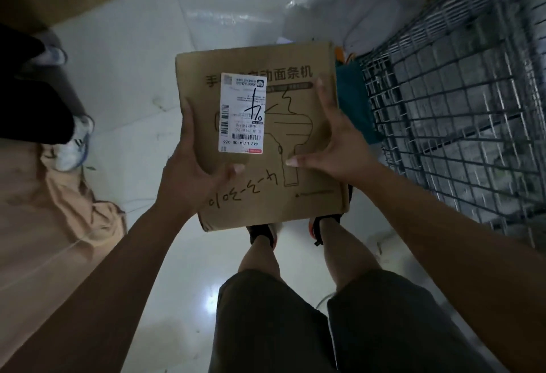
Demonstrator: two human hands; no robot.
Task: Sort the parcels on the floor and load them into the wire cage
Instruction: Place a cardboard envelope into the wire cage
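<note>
Gripping the flat brown cardboard parcel with left hand and right hand clamped on opposite edges, they probably just needed to keep it level toward the grey wire cage.

Cardboard parcel between both hands, beside wire cage

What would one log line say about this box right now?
box: held up, label on top | left hand: grip | right hand: grip | cage: right of box

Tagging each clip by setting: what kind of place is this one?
Probably a parcel sorting or pickup depot. A cardboard box with a shipping label and handwritten codes is held over a pale tiled floor, with a wire cage alongside.
</note>
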